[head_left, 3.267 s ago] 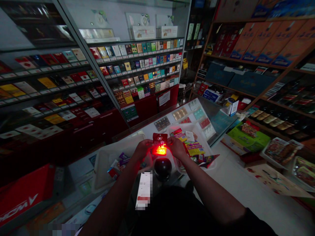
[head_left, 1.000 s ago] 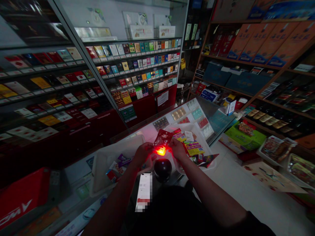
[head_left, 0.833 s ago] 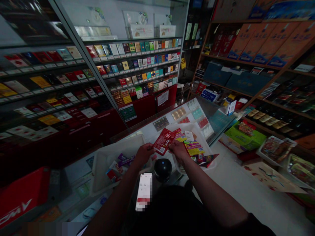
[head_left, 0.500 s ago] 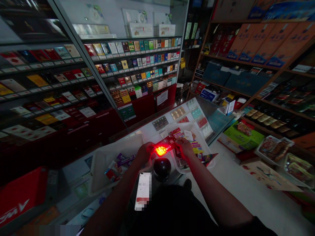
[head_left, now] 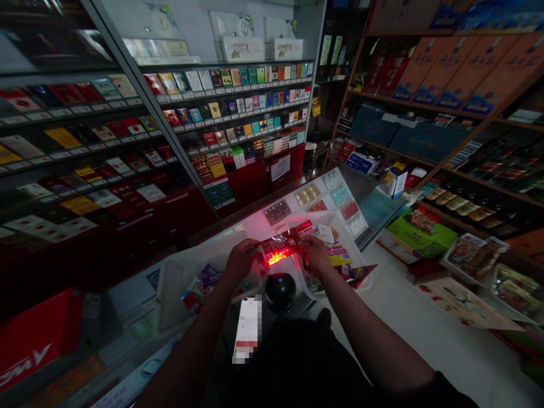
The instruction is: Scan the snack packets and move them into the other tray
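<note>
Between white bins [head_left: 166, 286], left hand [head_left: 240, 262] and right hand [head_left: 317, 255] pinch the red packet [head_left: 278, 247] by its ends.

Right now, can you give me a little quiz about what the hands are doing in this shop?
1. True or false: the left hand and the right hand both hold the red packet.
2. What sits just below the packet? A) a black round scanner B) a teacup C) a book
3. Fill the gap: the phone lies to the ___ of the scanner.
Key: 1 true; 2 A; 3 left.
</note>
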Motion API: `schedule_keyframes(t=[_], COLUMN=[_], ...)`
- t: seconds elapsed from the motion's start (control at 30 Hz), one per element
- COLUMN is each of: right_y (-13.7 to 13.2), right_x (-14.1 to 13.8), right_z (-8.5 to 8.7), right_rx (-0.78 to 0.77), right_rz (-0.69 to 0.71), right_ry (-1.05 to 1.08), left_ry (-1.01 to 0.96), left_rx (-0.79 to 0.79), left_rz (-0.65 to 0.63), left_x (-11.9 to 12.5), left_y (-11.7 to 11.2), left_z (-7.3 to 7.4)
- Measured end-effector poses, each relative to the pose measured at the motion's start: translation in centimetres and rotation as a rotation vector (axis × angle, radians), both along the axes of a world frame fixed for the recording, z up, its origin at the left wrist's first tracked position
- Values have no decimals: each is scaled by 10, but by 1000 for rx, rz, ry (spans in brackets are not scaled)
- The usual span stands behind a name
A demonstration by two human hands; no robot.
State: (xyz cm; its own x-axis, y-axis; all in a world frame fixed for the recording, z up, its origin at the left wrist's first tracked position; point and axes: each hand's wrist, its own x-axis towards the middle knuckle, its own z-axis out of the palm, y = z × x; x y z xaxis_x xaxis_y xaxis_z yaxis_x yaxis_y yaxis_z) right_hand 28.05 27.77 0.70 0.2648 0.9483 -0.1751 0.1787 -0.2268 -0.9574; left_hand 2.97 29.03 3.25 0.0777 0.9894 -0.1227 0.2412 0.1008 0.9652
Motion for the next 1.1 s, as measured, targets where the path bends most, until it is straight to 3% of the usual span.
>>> schedule_keyframes(t=[0.13,0.5,0.73,0.93,1.1], right_y=[7,15,19,13,7], right_x=[-21,-107,-175,-224,-230], right_z=[10,33,26,28,39], right_rx=[20,26,-51,-7,-4], right_rz=[36,299,527,549,593], right_ry=[-2,-430,-232,-188,-190], left_ry=[-19,-62,-62,97,184], left_rx=[-19,-57,-78,-141,-189], left_rz=[101,359,508,611,642], left_x=[-22,-102,-165,-222,-222], left_y=[-3,-19,-17,-22,-33], left_z=[3,10,15,15,16])
